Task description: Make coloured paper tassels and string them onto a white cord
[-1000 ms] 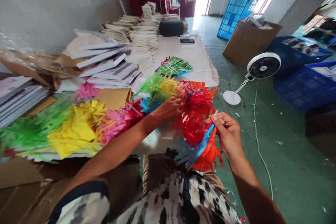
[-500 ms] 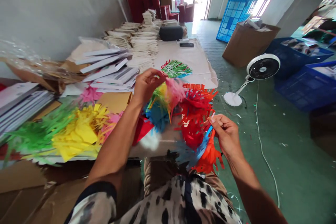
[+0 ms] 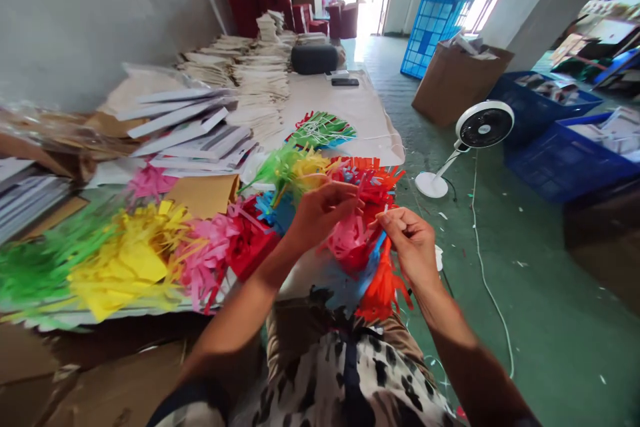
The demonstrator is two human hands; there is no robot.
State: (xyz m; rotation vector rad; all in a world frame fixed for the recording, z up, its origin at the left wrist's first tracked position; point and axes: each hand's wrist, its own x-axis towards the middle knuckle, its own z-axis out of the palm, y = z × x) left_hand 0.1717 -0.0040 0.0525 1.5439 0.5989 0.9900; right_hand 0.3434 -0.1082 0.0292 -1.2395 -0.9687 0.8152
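My left hand (image 3: pixel 325 213) is over the middle of the table edge, its fingers pinched near a pink paper tassel (image 3: pixel 347 237) that hangs below them. To its right, my right hand (image 3: pixel 410 240) pinches the top of a strand with a blue tassel (image 3: pixel 373 259) and an orange tassel (image 3: pixel 384 287) hanging over the table's edge. Behind the hands lie red fringed paper (image 3: pixel 375 190) and yellow and green tassels (image 3: pixel 285 170). A bundle with white strings (image 3: pixel 327 128) rests beyond. The fingertips of the two hands are close together but apart.
Yellow (image 3: pixel 123 260), green (image 3: pixel 45 267) and pink fringed paper (image 3: pixel 207 250) lies at the left of the table. Behind are stacked white packets (image 3: pixel 195 127) and a dark case (image 3: pixel 314 59). A fan (image 3: pixel 484 127) and blue crates (image 3: pixel 575 157) stand on the floor at right.
My left hand has moved right and down, close to my right hand, and the pink tassel came with it. The view has shifted slightly to the right.
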